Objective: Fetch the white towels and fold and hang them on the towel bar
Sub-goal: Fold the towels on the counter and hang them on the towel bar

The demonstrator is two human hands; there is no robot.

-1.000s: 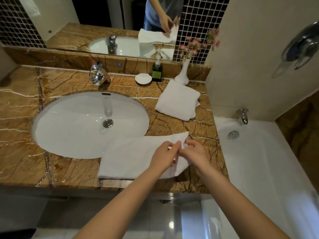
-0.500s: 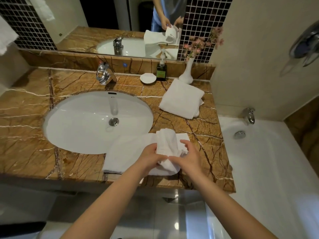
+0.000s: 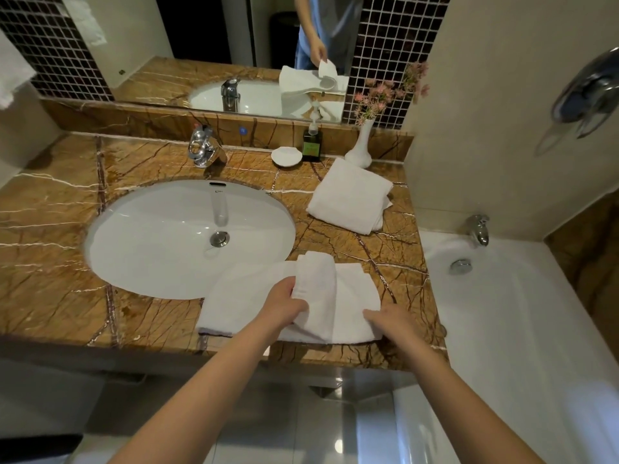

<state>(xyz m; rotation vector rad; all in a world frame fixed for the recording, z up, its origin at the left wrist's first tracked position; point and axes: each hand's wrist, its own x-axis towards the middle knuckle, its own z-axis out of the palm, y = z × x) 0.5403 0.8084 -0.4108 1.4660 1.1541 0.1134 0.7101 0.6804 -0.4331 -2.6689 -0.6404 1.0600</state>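
Observation:
A white towel point(image 3: 248, 299) lies spread on the brown marble counter point(image 3: 53, 249) in front of the sink, its left part partly over the basin's rim. My left hand point(image 3: 284, 304) grips a raised fold of that towel near its middle. My right hand point(image 3: 390, 321) rests flat on the towel's right front corner, fingers apart. A second white towel point(image 3: 350, 195), folded into a square, lies at the back right of the counter. Another white towel point(image 3: 11, 75) hangs at the far left edge; no towel bar shows.
The white oval sink point(image 3: 160, 242) with a chrome tap point(image 3: 204, 150) fills the counter's middle. A soap dish point(image 3: 286, 156), a soap bottle point(image 3: 312, 142) and a white vase point(image 3: 360, 147) of pink flowers stand at the back. The bathtub point(image 3: 522, 329) lies to the right.
The flat towel's right end was lifted by both hands and carried leftwards as a fold. My right hand has now let go and pressed down on the right corner.

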